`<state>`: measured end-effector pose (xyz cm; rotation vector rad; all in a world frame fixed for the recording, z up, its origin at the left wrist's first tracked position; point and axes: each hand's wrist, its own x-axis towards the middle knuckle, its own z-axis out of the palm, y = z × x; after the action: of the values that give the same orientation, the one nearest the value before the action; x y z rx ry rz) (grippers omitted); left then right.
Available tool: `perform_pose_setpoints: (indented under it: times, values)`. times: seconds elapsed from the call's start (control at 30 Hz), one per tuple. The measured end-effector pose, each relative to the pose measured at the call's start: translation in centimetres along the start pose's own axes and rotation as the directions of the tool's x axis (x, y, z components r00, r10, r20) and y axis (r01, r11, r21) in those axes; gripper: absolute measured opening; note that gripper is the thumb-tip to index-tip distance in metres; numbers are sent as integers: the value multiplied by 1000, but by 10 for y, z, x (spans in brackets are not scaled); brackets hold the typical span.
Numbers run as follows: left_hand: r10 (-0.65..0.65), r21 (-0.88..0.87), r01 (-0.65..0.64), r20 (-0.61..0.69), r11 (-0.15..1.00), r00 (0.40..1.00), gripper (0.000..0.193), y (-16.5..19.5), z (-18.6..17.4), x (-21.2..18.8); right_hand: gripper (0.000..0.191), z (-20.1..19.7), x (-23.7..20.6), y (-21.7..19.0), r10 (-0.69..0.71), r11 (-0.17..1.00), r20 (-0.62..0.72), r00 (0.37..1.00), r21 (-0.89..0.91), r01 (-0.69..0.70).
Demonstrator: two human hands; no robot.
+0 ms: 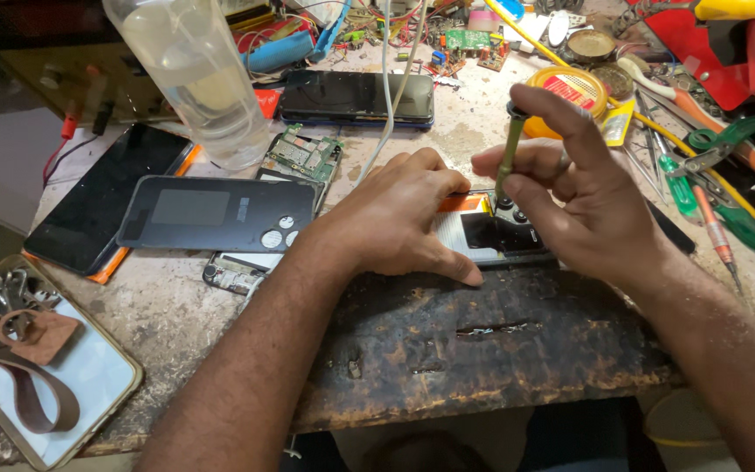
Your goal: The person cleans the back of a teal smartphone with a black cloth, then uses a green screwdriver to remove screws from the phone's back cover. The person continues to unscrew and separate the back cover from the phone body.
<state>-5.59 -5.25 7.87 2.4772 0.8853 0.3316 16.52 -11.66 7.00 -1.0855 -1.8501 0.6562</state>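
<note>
Screwdriver (509,153) stands near-upright in right hand (570,192), tip down on phone (491,232).
</note>
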Motion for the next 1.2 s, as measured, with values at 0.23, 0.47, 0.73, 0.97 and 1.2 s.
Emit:
perform_pose_setpoints:
  times: [0.23,0.47,0.73,0.97,1.2]
  values:
    - [8,1,-8,-8,1000,1000,99,0,0,1,58,-6,4,5,-119,987,-109,987,-122,106]
    - [-4,6,4,5,1000,1000,98,0,1,1,63,1,3,-1,-182,975,-63,981,-137,172]
    - [16,-4,-17,-9,1000,1000,99,-2,1,3,61,-1,2,-5,-80,981,-183,980,-189,45]
    - [22,21,-22,-10,1000,1000,97,-2,1,4,63,1,0,-5,-192,973,-125,973,-156,172]
    - [60,-2,-60,-46,998,997,98,-5,3,5,68,5,-1,-10,-300,927,-108,948,-266,263]
